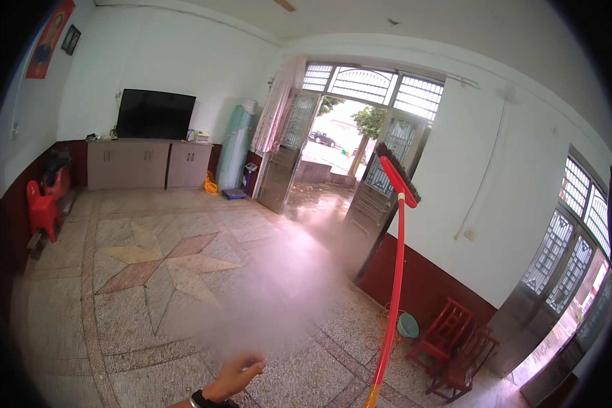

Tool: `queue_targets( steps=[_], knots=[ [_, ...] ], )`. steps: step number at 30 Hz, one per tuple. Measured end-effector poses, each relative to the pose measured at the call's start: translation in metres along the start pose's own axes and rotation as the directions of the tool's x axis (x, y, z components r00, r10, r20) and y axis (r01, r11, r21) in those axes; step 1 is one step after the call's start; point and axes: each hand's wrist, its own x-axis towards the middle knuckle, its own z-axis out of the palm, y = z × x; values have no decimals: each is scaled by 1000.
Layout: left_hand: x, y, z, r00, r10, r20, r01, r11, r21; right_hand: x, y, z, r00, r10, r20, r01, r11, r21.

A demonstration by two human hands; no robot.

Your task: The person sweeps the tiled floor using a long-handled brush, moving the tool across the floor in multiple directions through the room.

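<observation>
My left hand, with a dark band on its wrist, is low in the view, loosely curled with a gap between thumb and fingers. Nothing shows in it; a pale hazy blur covers part of its fingers. To its right stands a broom with a red head, dark bristles up, and a long red handle that looks bent by the lens. The handle turns yellow at the picture's lower edge. Its lower end is out of view, as is my right hand, so what holds the broom cannot be seen.
Red wooden chairs and a green basin stand by the right wall. An open double door leads outside. Grey cabinets bear a television; red plastic chairs are at left, and a blue platform scale is near the door.
</observation>
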Motion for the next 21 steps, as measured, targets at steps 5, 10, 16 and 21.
queue_targets(
  steps=[5, 10, 16, 21],
  knots=[
    [28, -18, -27, 1000, -6, -13, 7, 992, 124, 25, -3, 12, 994, -112, -18, 111, 992, -54],
    [47, -31, -25, 996, 15, -93, -13, 1000, 23, 35, -50, 13, 877, -384, -290, 364, 923, -122],
    [57, -25, -5, 1000, 27, -14, -27, 999, -19, 22, -108, -21, 762, -338, -552, 457, 885, 88],
    [61, -47, 6, 995, 36, 91, -35, 999, -7, -3, -131, -55, 602, -343, -721, 593, 796, 116]
  ],
)
